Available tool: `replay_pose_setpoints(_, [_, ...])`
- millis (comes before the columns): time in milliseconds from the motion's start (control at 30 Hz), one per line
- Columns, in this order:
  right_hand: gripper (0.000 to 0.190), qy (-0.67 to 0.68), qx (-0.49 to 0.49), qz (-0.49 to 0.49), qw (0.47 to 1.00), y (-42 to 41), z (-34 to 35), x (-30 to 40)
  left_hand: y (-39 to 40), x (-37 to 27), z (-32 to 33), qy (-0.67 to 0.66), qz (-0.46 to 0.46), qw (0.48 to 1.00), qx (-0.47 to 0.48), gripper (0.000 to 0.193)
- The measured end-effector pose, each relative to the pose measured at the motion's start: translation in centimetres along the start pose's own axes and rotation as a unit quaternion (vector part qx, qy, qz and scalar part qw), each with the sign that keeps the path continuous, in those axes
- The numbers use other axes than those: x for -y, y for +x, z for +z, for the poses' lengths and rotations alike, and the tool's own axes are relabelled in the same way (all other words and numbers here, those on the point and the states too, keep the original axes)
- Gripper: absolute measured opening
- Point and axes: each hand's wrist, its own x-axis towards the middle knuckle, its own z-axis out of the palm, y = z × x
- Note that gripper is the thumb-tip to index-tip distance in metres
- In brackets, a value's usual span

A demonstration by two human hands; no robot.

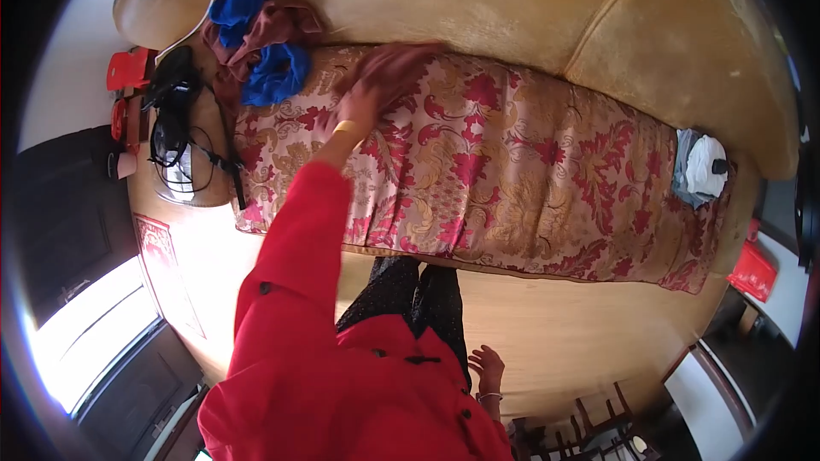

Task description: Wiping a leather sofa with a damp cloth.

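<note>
My left hand [360, 107] reaches over the patterned seat cover [512, 160] of a tan sofa and holds a reddish-brown cloth [400, 70], which is blurred and lies near the backrest. Its fingers are partly hidden by the cloth. Left of it, a crumpled pile of blue cloth [275, 73] and reddish-brown cloth [282, 22] rests at the sofa's left end. My right hand [488, 365] hangs low beside my body, fingers apart and holding nothing.
On the left armrest lie a black bag [176, 86] and thin black straps or cords [221, 157]. Folded light cloths [701, 169] sit at the seat's right end. Red plastic stools [754, 271] stand beyond both ends. Dark wooden chairs [596, 426] are at the lower right.
</note>
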Motion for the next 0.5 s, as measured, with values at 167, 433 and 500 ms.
replay_pose_setpoints(167, [0.037, -0.133, 0.007, 0.090, 0.987, 1.7, 1.0, 1.1, -30.1, 15.4, 5.8, -0.056, -0.138, 0.983, 0.110, 0.040])
replay_pose_setpoints(433, [0.034, -0.199, 0.090, -0.058, 0.974, 3.7, 0.7, 10.2, -35.5, 4.9, -0.6, -0.081, -0.070, 0.912, 0.396, 0.017])
replay_pose_setpoints(500, [0.034, -0.220, 0.106, -0.089, 0.966, 4.3, -0.5, 12.4, -31.7, 4.0, -3.7, -0.081, -0.006, 0.977, 0.197, 0.021])
